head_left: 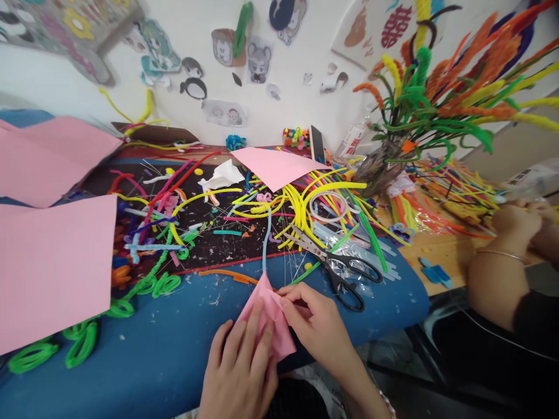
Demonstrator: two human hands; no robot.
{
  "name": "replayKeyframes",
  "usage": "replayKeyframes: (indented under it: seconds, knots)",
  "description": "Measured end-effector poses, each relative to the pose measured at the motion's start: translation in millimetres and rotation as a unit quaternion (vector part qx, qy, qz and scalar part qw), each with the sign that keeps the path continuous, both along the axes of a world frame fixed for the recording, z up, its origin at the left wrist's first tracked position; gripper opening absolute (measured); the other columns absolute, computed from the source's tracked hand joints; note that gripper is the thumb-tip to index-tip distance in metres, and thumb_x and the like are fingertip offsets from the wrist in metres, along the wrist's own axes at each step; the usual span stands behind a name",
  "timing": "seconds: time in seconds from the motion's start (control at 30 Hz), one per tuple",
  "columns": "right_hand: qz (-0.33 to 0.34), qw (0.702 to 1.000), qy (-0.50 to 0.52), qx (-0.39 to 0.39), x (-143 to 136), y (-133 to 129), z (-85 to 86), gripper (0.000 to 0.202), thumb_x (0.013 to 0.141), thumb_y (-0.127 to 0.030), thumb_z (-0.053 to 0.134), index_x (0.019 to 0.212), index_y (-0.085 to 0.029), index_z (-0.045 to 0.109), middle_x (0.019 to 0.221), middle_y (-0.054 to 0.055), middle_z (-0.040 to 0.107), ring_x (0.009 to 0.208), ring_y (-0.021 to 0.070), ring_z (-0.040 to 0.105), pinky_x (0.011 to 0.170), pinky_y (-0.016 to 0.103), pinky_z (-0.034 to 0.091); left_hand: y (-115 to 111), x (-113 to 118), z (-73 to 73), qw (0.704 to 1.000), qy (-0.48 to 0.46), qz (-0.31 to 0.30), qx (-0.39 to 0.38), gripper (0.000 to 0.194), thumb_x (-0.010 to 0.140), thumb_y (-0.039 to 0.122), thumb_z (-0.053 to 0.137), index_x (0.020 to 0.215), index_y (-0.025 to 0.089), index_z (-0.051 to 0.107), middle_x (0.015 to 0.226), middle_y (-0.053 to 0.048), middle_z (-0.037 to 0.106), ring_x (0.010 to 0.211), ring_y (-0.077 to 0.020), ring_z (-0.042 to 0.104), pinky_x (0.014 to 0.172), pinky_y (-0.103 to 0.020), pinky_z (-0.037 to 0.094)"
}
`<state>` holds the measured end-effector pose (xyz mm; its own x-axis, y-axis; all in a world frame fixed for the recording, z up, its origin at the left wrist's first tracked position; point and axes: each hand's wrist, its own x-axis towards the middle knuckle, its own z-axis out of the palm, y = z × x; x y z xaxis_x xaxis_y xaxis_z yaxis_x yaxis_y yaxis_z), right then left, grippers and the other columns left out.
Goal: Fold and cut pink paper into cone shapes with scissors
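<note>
A folded piece of pink paper (279, 337) lies at the blue table's front edge, its pointed tip facing away from me. My left hand (242, 361) rests on it with the fingers stretched out flat, pressing the paper down. At the paper's right edge, my right hand (318, 323) pinches the pink sheet between thumb and forefinger. Just beyond the tip stands the end of a light blue pipe cleaner (266, 244); whether it touches the paper I cannot tell. An orange pipe cleaner (231, 274) lies behind the paper.
Black-handled scissors (336, 265) lie open to the right. Large pink sheets (56, 267) cover the left side, and another pink sheet (279, 166) lies at the back. Yellow pipe cleaners (301, 203) are heaped mid-table. A vase (379, 166) holds fuzzy stems. Another person's arm (498, 262) is at right.
</note>
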<state>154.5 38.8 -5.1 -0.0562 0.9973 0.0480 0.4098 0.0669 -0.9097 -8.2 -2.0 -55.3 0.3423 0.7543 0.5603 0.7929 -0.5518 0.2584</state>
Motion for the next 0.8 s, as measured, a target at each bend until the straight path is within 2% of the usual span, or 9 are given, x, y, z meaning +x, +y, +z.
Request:
replayKeyframes:
  seconds: [0.17,0.43,0.8]
  knots:
    - [-0.012,0.999,0.029,-0.012,-0.6,0.2,-1.8,0.014,0.091,-0.021,0.052,0.078,-0.021,0.056,0.107,0.008,0.074,0.095,0.0177,0.072,0.079,0.029,0.059,-0.7,0.2,0.6,1.000,0.000,0.005,-0.006,0.027,0.093,0.029,0.049,0.108,0.017,0.068,0.121,-0.014,0.070,0.108,-0.0265,0.059,0.102,-0.045,0.033]
    - [-0.038,0.999,0.027,-0.005,0.5,-1.8,-5.1,0.015,0.091,-0.025,0.052,0.078,-0.021,0.057,0.107,0.010,0.075,0.095,0.0194,0.073,0.079,0.030,0.059,-0.3,0.7,0.7,1.000,0.000,0.007,0.000,0.026,0.091,0.028,0.051,0.107,0.017,0.068,0.122,-0.014,0.069,0.107,-0.0263,0.059,0.103,-0.045,0.033]
    - [-0.046,0.998,0.041,-0.005,2.3,-3.3,-6.1,0.014,0.091,-0.023,0.051,0.077,-0.022,0.053,0.106,0.009,0.075,0.094,0.0183,0.072,0.079,0.027,0.057,-0.7,0.6,-1.7,1.000,0.005,0.009,-0.002,0.026,0.091,0.028,0.052,0.106,0.017,0.069,0.118,-0.014,0.071,0.104,-0.0279,0.059,0.101,-0.045,0.034]
